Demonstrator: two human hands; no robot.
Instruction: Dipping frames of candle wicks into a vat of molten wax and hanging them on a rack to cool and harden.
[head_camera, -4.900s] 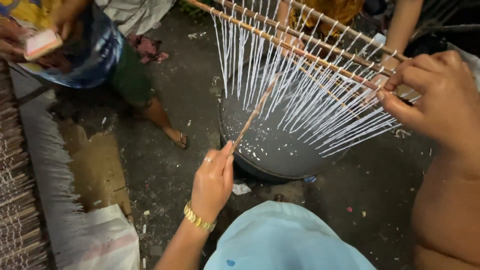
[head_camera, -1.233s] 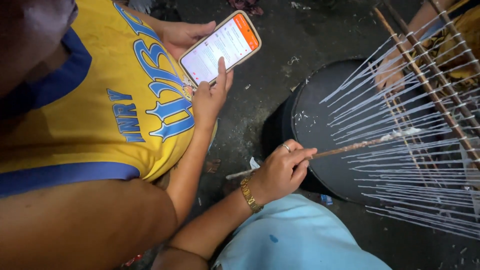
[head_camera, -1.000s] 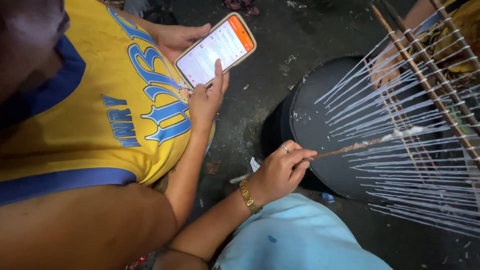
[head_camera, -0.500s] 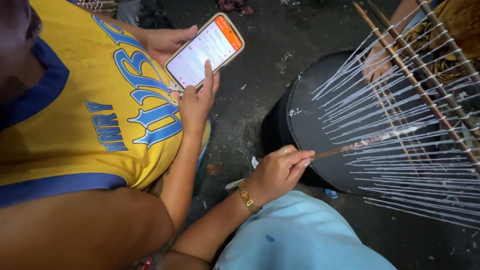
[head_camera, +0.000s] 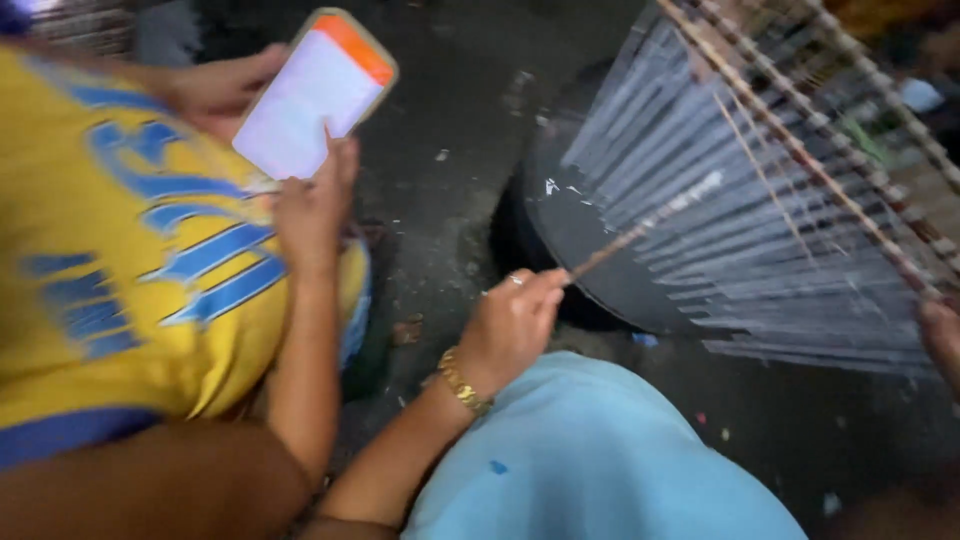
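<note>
White strings (head_camera: 720, 240) bar the drum (head_camera: 590, 260); bare floor (head_camera: 440, 220) lies left of it

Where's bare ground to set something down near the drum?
Bare floor lies between the phone and the black drum. Another patch sits below the drum, right of the blue cloth. Crowded: white strings cover the drum, where the left hand holds a stick.
</note>
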